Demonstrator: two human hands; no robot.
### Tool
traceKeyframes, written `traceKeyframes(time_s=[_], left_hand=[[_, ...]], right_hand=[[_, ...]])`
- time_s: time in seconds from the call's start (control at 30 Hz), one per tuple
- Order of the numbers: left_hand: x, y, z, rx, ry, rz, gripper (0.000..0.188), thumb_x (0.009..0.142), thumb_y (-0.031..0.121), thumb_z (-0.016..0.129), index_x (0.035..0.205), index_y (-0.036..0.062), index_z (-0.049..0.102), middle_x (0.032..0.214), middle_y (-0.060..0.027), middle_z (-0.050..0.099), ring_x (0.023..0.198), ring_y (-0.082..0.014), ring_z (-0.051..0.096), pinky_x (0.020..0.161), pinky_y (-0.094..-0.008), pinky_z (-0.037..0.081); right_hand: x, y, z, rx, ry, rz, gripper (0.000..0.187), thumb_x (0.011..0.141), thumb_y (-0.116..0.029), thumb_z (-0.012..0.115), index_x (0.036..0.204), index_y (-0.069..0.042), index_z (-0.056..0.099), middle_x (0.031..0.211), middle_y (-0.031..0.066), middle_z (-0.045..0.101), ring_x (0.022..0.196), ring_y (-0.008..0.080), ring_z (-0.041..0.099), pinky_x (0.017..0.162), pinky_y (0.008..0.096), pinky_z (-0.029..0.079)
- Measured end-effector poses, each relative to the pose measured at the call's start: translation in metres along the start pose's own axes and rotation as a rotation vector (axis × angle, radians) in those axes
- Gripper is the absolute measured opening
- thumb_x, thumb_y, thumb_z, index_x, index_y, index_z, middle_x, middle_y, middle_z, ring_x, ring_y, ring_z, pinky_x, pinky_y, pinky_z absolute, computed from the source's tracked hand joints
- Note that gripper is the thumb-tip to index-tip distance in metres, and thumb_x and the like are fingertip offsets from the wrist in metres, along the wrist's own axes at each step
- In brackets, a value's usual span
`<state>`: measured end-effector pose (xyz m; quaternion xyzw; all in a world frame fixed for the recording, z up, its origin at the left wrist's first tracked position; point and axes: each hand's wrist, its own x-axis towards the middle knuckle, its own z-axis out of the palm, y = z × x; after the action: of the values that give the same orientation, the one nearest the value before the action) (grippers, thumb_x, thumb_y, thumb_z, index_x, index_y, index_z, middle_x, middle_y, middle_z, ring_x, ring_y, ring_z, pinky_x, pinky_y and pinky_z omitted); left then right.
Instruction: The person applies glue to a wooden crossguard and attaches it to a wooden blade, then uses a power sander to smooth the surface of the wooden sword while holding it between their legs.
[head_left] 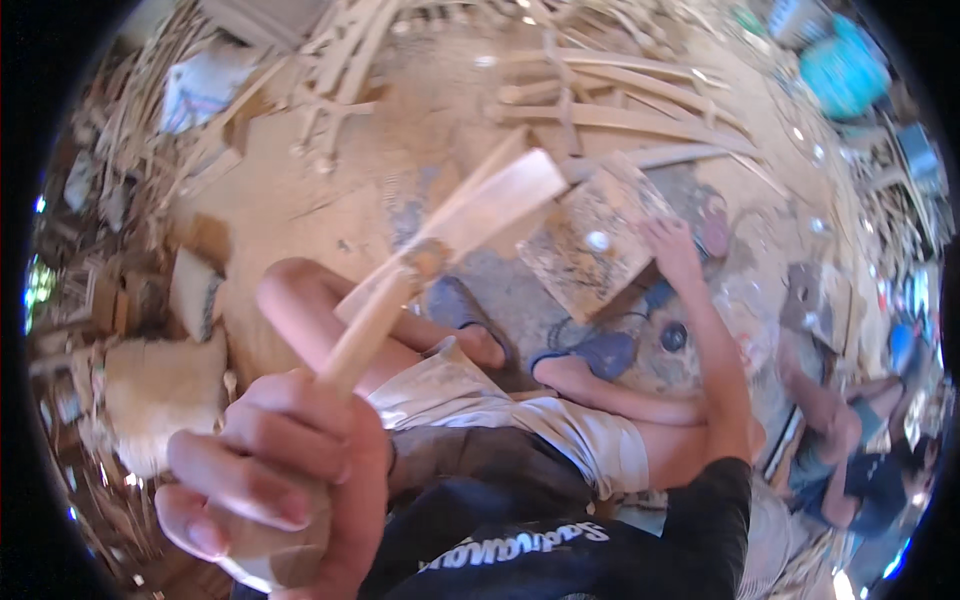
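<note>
Close to the camera at the lower left, my left hand [285, 465] is closed round the stem of a pale wooden piece [365, 335]. Flat, blade-like arms cross that stem near a rounded joint, and the widest one slants up to the right. Over the floor ahead, my right arm reaches out to a worn wooden block [590, 240] with dark smudges on top. My right hand [672, 245] rests at the block's right edge, its fingers laid over the surface and somewhat blurred. A small bright round spot shows on the block.
Curved wooden parts [640, 120] lie in a pile beyond the block, with more heaped at the left. Blue clogs [590, 355] are on my feet. A small dark round object [674, 336] sits right of them. Another person [850, 450] sits at the far right, near a turquoise bag [845, 75].
</note>
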<state>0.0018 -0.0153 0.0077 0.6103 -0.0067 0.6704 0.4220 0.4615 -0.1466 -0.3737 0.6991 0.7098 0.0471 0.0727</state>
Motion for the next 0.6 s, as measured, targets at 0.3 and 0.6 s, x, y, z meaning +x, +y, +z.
traceKeyframes(time_s=[0.3,0.6], left_hand=[[0.007,0.01,-0.005,0.023,-0.028,-0.016,0.063,0.088,0.041,0.083,0.136,0.0126,0.052,0.105,-0.0068,0.056,0.058,-0.0147,0.048,0.054,-0.0311,0.033],[0.006,0.01,-0.013,-0.059,0.04,-0.019,0.063,0.09,0.038,0.082,0.138,0.0116,0.05,0.106,-0.0089,0.054,0.064,-0.017,0.05,0.06,-0.0339,0.036]], right_hand=[[0.013,0.026,-0.009,0.234,0.038,-0.166,0.038,0.092,-0.007,0.062,0.127,-0.009,0.077,0.133,0.0036,0.074,0.138,0.0233,0.06,0.119,0.0468,0.042],[0.014,0.042,0.009,0.273,-0.04,-0.098,0.026,0.093,-0.009,0.064,0.112,-0.009,0.081,0.123,0.0069,0.074,0.129,0.0286,0.064,0.108,0.0433,0.055]])
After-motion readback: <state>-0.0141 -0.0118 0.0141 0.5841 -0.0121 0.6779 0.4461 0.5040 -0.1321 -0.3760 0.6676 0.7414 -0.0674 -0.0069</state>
